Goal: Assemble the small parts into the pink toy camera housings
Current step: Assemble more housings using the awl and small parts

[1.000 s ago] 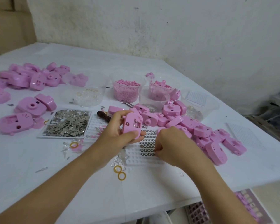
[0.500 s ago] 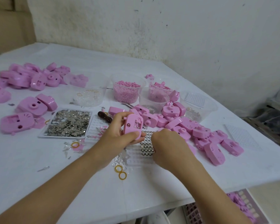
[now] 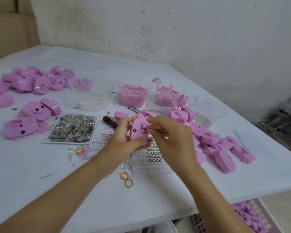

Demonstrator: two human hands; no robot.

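Nearest us, two orange rings (image 3: 126, 179) lie on the table (image 3: 32, 165) toward its front edge. Above its middle our left hand (image 3: 123, 143) grips one pink housing (image 3: 138, 132), and our right hand (image 3: 173, 140) pinches its top corner, where any small part is too tiny to make out. Beyond stand five clear tubs (image 3: 160, 105), some overlapping.

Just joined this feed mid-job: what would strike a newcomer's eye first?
The left hand grips a pink housing above the table centre, and the right hand pinches its upper corner. A left heap and a right heap of pink housings flank a pile of silvery metal bits.
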